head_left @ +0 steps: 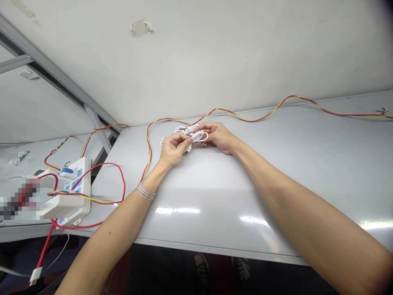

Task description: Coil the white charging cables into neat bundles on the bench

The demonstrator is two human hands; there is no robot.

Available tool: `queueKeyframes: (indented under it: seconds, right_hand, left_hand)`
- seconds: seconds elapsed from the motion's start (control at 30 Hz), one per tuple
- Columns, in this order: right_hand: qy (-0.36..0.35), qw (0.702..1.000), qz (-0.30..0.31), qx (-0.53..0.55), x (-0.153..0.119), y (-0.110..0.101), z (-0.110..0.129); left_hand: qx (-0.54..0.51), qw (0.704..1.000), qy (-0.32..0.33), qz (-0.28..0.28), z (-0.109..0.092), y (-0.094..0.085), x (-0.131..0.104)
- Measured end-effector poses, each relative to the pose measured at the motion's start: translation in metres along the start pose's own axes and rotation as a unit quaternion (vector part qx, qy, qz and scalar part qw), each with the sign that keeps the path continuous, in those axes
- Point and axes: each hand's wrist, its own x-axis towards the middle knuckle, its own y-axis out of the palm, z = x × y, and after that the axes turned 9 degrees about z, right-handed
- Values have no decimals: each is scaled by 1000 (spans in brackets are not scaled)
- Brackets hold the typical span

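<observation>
Just above the grey tabletop (pixel 196 221), near the wall, my left hand (pixel 173 150) pinches a coiled white cable (pixel 199 136) between thumb and fingers. A dark tie wraps the coil's middle. On the coil's right side, my right hand (pixel 216 137) has its curled fingers around the end loop; its fingertips are partly hidden. More white cable bundles (pixel 181 130) with dark ties lie behind, and I cannot tell how many. A silver bracelet (pixel 146 191) circles my left wrist.
A red and yellow twisted wire (pixel 251 120) runs along the wall. At left, a white power strip (pixel 81 176) holds plugs and adapters with red wires. Another white cable bundle (pixel 20 157) lies far left. Metal frame bars (pixel 67 78) rise at left. The table's front edge (pixel 221 251) is near me.
</observation>
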Motion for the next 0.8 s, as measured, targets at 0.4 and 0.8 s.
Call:
queueKeyframes:
  seconds: [0.4, 0.8]
  right_hand:
    - [34, 999, -22, -15, -4, 5, 9]
    - [24, 999, -7, -44, -3, -3, 4]
  left_hand:
    - [65, 997, 36, 22, -2, -5, -1]
    - [155, 986, 46, 45, -1, -4, -5]
